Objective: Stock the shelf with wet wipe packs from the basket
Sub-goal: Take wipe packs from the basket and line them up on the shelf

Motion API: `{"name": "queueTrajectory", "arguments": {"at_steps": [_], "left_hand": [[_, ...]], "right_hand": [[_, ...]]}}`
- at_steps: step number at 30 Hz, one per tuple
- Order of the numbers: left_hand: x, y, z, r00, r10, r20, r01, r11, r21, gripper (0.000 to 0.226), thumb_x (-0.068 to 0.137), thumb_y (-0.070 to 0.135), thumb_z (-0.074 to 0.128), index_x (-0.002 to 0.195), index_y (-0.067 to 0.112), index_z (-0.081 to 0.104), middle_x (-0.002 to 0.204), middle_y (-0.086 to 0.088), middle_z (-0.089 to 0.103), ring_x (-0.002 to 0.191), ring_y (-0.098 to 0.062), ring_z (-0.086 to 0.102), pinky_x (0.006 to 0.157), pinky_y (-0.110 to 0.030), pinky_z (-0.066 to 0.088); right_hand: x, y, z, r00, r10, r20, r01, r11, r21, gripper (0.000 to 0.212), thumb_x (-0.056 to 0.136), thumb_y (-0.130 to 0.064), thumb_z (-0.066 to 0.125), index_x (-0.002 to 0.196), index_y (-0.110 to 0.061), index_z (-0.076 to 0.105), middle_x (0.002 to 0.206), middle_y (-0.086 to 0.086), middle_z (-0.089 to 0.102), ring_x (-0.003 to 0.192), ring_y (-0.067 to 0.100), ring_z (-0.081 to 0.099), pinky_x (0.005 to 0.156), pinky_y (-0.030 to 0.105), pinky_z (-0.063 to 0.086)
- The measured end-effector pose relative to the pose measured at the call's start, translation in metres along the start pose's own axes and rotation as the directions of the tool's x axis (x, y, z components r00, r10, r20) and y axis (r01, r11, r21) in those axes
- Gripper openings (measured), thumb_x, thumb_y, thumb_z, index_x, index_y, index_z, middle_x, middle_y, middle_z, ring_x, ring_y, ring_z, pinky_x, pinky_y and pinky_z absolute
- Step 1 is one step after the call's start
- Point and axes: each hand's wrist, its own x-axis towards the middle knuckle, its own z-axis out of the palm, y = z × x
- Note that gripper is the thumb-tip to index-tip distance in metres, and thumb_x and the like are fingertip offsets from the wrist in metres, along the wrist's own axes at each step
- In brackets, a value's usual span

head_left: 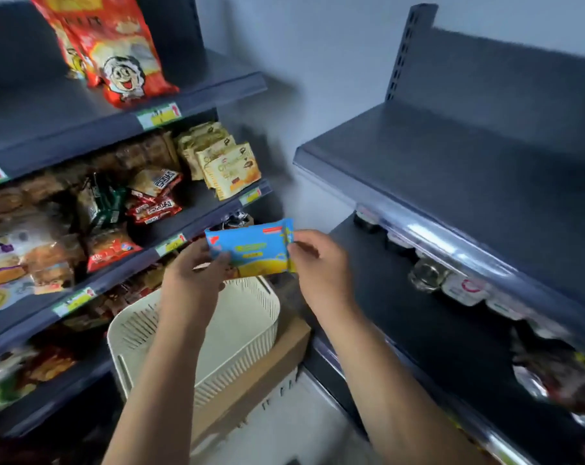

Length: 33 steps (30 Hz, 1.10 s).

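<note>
The wet wipe pack (250,248) is held in the air above the far rim of the basket (115,333). Its left end is pinched by the left hand (197,280) and its right end by the right hand (321,263). The long axis runs from hand to hand. The bare shelf (401,307) lies to the right, with its left edge nearer the right hand.

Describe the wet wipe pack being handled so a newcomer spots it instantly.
Where the two dark grey metal shelf units meet stands a cream slatted plastic basket. Just above it, the left hand and right hand hold a flat blue-and-yellow wet wipe pack by its ends, the only bright blue package and the only one held.
</note>
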Motion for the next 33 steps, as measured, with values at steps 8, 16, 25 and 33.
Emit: {"name": "queueTrajectory", "arguments": {"at_steps": [8,16,25,33], "left_hand": [[-0.065,0.093,0.07,0.936,0.179,0.302,-0.131,0.977,-0.17,0.027,0.097,0.008,0.067,0.087,0.031,0.079,0.083,0.002,0.078,0.068,-0.014,0.07,0.062,-0.025,0.059],[-0.18,0.131,0.163,0.71,0.369,0.6,-0.213,0.925,-0.316,0.018,0.092,0.001,0.071,0.094,0.018,0.072,0.081,0.009,0.079,0.069,-0.003,0.07,0.067,-0.027,0.059],[-0.33,0.155,0.277,0.538,0.419,0.731,-0.185,0.905,-0.383,0.017,0.092,0.002,0.072,0.093,0.019,0.074,0.086,0.0,0.078,0.08,-0.017,0.069,0.083,-0.042,0.06],[-0.477,0.176,0.372,0.408,0.467,0.785,-0.225,0.884,-0.409,0.023,0.092,0.004,0.073,0.085,0.026,0.074,0.08,0.007,0.075,0.081,-0.009,0.071,0.088,-0.053,0.061]], "right_hand": [[-0.048,-0.051,-0.126,0.931,-0.064,-0.36,0.103,0.99,0.092,0.019,0.086,-0.014,0.067,0.088,-0.03,0.078,0.087,-0.007,0.077,0.086,0.019,0.072,0.081,0.05,0.059],[-0.132,-0.063,-0.281,0.724,-0.163,-0.67,0.147,0.986,-0.081,0.018,0.092,-0.006,0.068,0.092,-0.02,0.078,0.086,-0.012,0.076,0.08,0.002,0.069,0.073,0.02,0.053],[-0.22,-0.067,-0.443,0.494,-0.316,-0.81,0.041,0.939,-0.342,0.014,0.094,-0.01,0.067,0.101,-0.019,0.075,0.088,-0.01,0.073,0.079,0.002,0.065,0.08,0.026,0.054],[-0.286,-0.053,-0.602,0.34,-0.338,-0.878,-0.097,0.916,-0.39,0.016,0.094,-0.01,0.067,0.107,-0.015,0.075,0.093,-0.008,0.074,0.084,0.002,0.065,0.082,0.021,0.051]]}}
